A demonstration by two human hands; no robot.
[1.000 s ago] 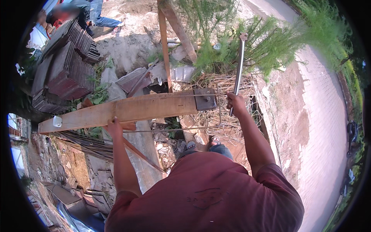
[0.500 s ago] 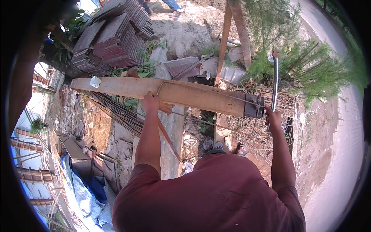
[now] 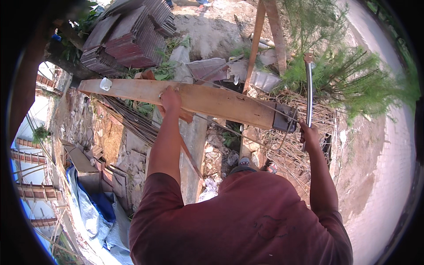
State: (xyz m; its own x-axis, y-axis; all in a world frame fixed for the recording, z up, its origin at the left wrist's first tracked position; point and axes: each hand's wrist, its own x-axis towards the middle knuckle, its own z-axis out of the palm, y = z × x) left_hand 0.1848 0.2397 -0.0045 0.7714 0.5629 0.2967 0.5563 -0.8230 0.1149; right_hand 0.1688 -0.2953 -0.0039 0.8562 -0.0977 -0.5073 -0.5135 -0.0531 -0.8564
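My left hand [image 3: 171, 98] is closed on a thin steel rod [image 3: 236, 133], over the middle of a long wooden plank [image 3: 225, 102]. The rod is bent into a frame-like shape, its two long sides running rightward toward a dark metal block [image 3: 285, 118] at the plank's right end. Just right of that block, my right hand [image 3: 310, 136] grips the lower part of a shiny metal bar [image 3: 309, 92]. The bar stands nearly upright in the picture, with a rusty head at its far end. My left fingers hide part of the rod.
A small white cup-like object [image 3: 105, 84] rests on the plank's left end. Bent wire pieces [image 3: 324, 117] lie below the right end, long rods [image 3: 128, 117] at left. Stacked corrugated sheets [image 3: 132, 39] stand far left; wooden poles [image 3: 255, 48] and a feathery green bush [image 3: 349, 75] lie beyond.
My left hand has moved farther across the plank, and the rod's left part has shifted with it. My right hand keeps its grip on the bar. The whole view has shifted slightly.
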